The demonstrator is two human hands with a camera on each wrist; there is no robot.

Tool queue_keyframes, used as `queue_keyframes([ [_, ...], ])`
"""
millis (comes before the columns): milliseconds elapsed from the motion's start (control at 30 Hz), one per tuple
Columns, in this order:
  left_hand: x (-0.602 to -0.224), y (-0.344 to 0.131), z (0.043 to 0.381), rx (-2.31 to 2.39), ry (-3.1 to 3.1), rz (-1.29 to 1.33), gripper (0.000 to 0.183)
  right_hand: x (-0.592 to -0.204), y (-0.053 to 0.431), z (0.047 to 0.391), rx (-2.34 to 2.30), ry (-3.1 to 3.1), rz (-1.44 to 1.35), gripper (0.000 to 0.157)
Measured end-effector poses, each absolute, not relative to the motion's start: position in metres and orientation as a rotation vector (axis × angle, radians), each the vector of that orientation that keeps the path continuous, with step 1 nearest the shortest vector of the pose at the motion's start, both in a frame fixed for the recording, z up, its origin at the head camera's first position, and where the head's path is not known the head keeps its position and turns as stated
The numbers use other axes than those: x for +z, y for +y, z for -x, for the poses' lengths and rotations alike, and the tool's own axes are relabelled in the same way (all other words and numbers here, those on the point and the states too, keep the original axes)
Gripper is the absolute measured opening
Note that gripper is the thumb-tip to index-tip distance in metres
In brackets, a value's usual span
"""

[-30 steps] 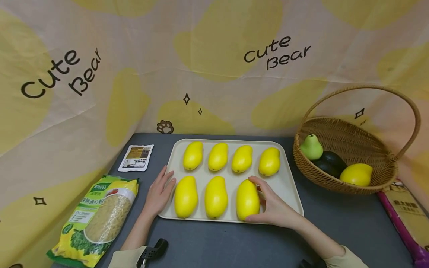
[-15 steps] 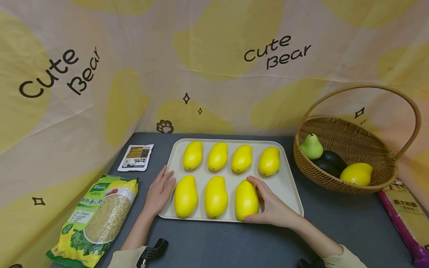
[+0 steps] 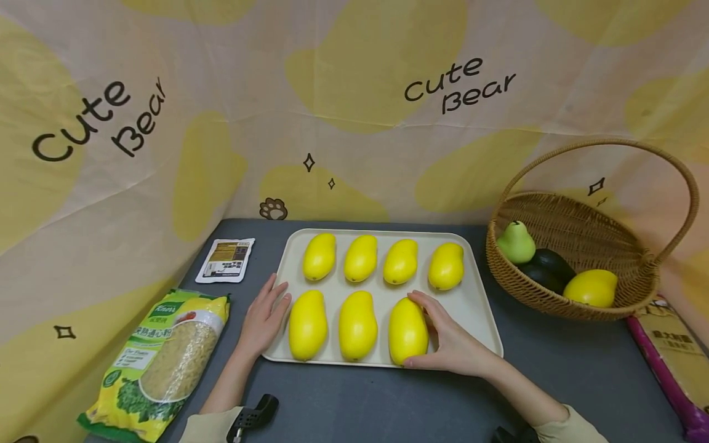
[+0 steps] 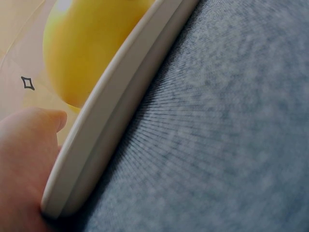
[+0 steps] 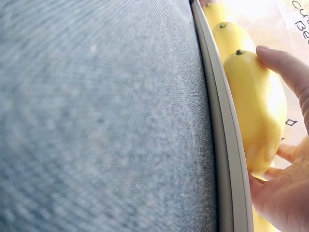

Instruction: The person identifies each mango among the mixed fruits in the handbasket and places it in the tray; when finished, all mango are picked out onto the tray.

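Note:
My right hand (image 3: 456, 344) holds a yellow mango (image 3: 408, 332) in the front row of the cream tray (image 3: 469, 301), thumb near its front end and index finger at its far end. The right wrist view shows the thumb on the held mango (image 5: 256, 111), beside the tray rim. My left hand (image 3: 264, 319) rests at the tray's left edge, fingers extended, the thumb over the rim close to the front-left mango (image 3: 308, 326). A middle mango (image 3: 357, 326) lies between these two. Several more mangoes, such as one at the back (image 3: 319, 257), form the back row.
A wicker basket (image 3: 559, 215) on the right holds a green pear (image 3: 516, 243), a dark avocado (image 3: 547, 271) and a yellow mango (image 3: 591, 288). A pasta bag (image 3: 160, 363) and a white sachet (image 3: 225, 261) lie left. A purple-edged package (image 3: 672, 357) lies far right.
The right hand and its mango have shifted slightly left within the front row, then stayed still. The left hand and the other mangoes keep their places.

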State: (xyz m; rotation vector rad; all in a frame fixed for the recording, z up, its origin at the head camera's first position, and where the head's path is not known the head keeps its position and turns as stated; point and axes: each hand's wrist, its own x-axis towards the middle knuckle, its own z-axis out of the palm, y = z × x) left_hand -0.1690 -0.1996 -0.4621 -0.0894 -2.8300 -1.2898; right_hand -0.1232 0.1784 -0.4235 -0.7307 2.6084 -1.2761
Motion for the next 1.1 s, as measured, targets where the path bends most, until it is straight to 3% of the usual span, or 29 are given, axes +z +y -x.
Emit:
queue_keyframes([
  [600,-0.461,-0.198,0.168,-1.251,-2.821,0.111,0.053,-0.407,0.199,0.122,-1.406,2.591,0.685,0.095],
  [867,-0.461,-0.198,0.169,-1.251,-2.827,0.112,0.054,-0.377,0.225,0.122,-1.327,2.684,0.725,0.088],
  [1100,-0.461,-0.198,0.168,-1.237,-2.825,0.111,0.053,-0.344,0.251,0.122,-1.248,2.813,0.743,0.091],
])
